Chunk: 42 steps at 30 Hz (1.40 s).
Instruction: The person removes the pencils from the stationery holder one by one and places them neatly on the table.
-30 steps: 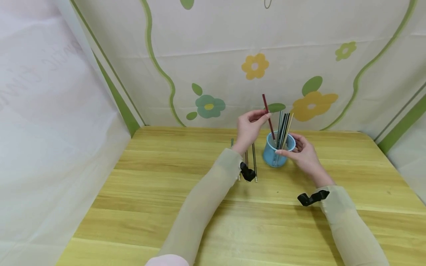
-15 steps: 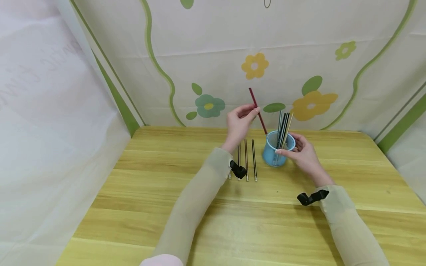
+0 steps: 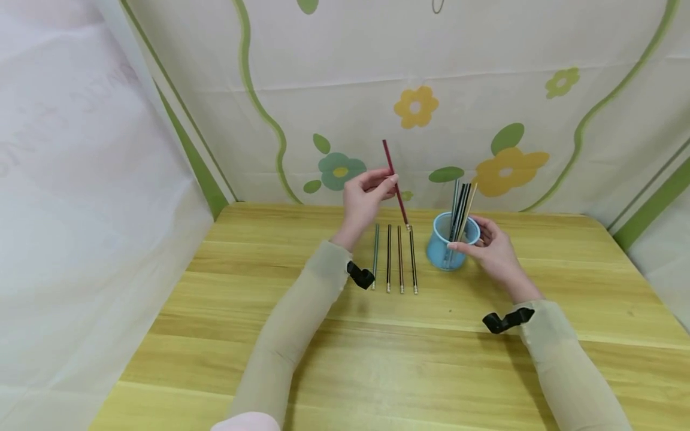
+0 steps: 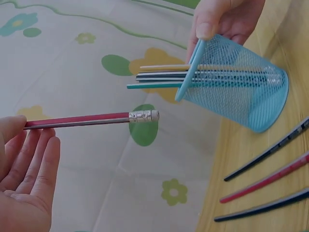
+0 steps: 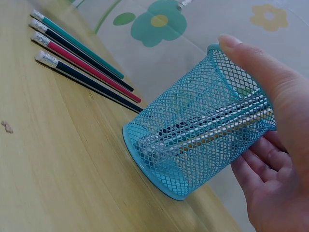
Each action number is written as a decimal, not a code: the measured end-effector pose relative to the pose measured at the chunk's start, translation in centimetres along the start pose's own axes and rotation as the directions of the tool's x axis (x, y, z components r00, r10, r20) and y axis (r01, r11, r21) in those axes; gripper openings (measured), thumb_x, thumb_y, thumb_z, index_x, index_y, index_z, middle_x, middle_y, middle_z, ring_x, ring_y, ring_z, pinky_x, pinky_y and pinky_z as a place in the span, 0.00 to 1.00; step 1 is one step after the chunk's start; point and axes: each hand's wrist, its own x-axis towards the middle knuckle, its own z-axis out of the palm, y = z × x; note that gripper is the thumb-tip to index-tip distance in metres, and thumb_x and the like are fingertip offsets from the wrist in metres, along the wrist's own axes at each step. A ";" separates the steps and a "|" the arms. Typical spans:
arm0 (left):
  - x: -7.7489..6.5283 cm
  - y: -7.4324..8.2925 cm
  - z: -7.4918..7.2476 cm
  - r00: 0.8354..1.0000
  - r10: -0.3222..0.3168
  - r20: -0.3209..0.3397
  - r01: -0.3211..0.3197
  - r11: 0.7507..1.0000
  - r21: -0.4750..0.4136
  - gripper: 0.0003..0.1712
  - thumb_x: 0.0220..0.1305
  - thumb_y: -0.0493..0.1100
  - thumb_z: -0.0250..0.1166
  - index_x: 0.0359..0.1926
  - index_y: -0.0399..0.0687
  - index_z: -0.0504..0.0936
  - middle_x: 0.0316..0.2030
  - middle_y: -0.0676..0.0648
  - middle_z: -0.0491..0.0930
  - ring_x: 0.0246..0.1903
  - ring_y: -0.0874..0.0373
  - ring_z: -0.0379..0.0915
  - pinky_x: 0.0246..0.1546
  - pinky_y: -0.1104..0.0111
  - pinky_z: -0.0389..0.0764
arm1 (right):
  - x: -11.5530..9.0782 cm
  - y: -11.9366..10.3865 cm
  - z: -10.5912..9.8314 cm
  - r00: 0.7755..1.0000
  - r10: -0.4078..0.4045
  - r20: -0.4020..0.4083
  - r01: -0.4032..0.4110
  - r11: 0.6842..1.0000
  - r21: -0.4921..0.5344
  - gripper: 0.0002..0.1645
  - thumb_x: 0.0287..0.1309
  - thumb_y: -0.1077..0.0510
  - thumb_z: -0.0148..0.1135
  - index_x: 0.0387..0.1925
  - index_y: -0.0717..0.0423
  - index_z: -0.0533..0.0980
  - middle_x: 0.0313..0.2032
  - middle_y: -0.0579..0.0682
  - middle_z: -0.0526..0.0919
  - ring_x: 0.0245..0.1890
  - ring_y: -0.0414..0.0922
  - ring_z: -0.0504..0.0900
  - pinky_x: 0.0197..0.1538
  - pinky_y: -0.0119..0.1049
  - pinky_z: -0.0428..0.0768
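My left hand pinches a red pencil between thumb and fingers, held up above the table's back part with its white eraser end pointing down. My right hand grips the rim of a blue mesh pencil cup, which stands upright on the table. Inside the cup lean several pencils, dark, teal and yellow. To the cup's left, a row of pencils lies side by side with erasers toward me: a teal pencil, a black pencil, a red pencil and another dark pencil.
The wooden table carries the cup and the row. Behind its back edge hangs a pale curtain printed with flowers, and a white cloth hangs at the left. Black wrist cameras sit on both sleeves.
My left hand has drawn the red pencil out of the cup and carried it left, over the far end of the row. My right hand has kept its grip on the cup.
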 end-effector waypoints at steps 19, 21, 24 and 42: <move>-1.5 -0.5 -4.8 0.998 -0.047 0.032 0.041 0.985 0.167 0.16 0.67 0.40 0.72 0.52 0.37 0.85 0.39 0.44 0.86 0.37 0.51 0.84 0.43 0.59 0.87 | 0.1 0.1 0.1 1.000 0.009 0.017 -0.008 1.000 -0.012 0.52 0.59 0.55 0.77 0.76 0.61 0.57 0.70 0.63 0.66 0.67 0.58 0.68 0.56 0.19 0.73; -1.7 -0.8 -5.4 0.997 -0.057 0.041 0.049 0.982 0.183 0.17 0.67 0.40 0.71 0.53 0.36 0.84 0.39 0.44 0.86 0.38 0.51 0.84 0.43 0.61 0.87 | 0.1 0.1 0.1 1.000 0.005 0.013 -0.005 1.000 -0.010 0.52 0.58 0.55 0.77 0.76 0.60 0.58 0.69 0.62 0.67 0.67 0.57 0.68 0.56 0.19 0.73; -2.0 -1.2 -6.2 0.996 -0.072 0.055 0.059 0.978 0.201 0.17 0.67 0.39 0.71 0.54 0.35 0.84 0.40 0.42 0.85 0.38 0.51 0.84 0.42 0.62 0.87 | 0.0 0.0 0.2 1.000 -0.005 0.007 0.005 1.000 -0.005 0.52 0.58 0.55 0.77 0.75 0.60 0.58 0.68 0.61 0.68 0.66 0.56 0.69 0.56 0.19 0.73; -4.1 -3.9 -8.1 0.951 -0.300 0.075 0.262 0.910 0.320 0.14 0.69 0.35 0.68 0.53 0.32 0.83 0.41 0.40 0.84 0.35 0.50 0.85 0.42 0.57 0.87 | 0.0 0.0 0.1 1.000 -0.011 0.020 0.011 1.000 0.007 0.51 0.58 0.55 0.77 0.75 0.62 0.58 0.68 0.62 0.68 0.66 0.56 0.69 0.55 0.19 0.74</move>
